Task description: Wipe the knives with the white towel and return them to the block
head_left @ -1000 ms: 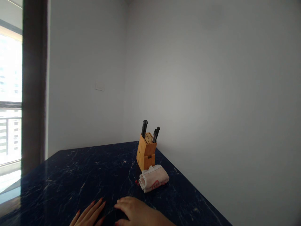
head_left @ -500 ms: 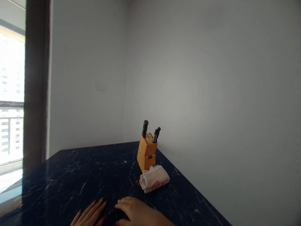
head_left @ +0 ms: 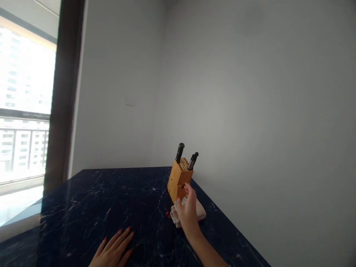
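Observation:
My left hand (head_left: 113, 249) lies flat on the dark blue marbled tabletop (head_left: 119, 200), fingers stretched out, with nothing held. Farther forward, my right hand (head_left: 187, 209) is raised over a folded pale pink towel (head_left: 200, 210), its thumb and fingers apart and curved. Whether it touches the towel I cannot tell; it hides the towel's middle. Just behind the towel stands a wooden knife block (head_left: 177, 180). A black-handled knife (head_left: 180, 152) sticks up from its left side, and two more dark handles (head_left: 193, 161) from its right.
Small red items (head_left: 168, 214) lie left of the towel. A grey wall (head_left: 250, 129) runs along the table's right edge, and another closes off the far side. At the left are a dark frame post (head_left: 62, 92) and a bright window (head_left: 23, 92).
My right hand has moved forward from the near edge to above the towel. My left hand stays flat on the table. The view has turned slightly left.

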`<move>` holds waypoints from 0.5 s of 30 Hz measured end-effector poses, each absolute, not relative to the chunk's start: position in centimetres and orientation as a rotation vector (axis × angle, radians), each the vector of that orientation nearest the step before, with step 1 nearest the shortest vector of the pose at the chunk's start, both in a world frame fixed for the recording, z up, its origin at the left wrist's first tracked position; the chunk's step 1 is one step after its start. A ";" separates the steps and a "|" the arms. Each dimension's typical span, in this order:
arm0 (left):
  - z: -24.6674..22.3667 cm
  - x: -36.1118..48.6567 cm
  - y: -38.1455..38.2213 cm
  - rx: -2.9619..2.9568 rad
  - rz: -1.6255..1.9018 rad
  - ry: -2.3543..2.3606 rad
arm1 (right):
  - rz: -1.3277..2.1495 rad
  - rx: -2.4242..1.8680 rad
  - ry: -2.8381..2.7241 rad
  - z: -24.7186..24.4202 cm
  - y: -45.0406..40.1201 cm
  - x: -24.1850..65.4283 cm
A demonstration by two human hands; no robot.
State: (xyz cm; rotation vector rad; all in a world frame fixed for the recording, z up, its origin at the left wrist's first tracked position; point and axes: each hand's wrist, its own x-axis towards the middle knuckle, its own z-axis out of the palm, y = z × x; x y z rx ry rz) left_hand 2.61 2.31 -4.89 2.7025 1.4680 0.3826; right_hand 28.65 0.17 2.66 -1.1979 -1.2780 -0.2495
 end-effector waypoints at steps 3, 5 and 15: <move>-4.9 2.7 2.2 2.692 0.398 1.483 | -0.206 -1.284 -1.151 2.3 3.1 31.1; -4.7 2.8 2.1 2.687 0.421 1.480 | -0.195 -1.331 -1.100 2.1 5.0 32.0; -2.8 3.2 0.5 2.613 0.503 1.453 | -0.246 -1.371 -1.113 1.6 9.6 33.3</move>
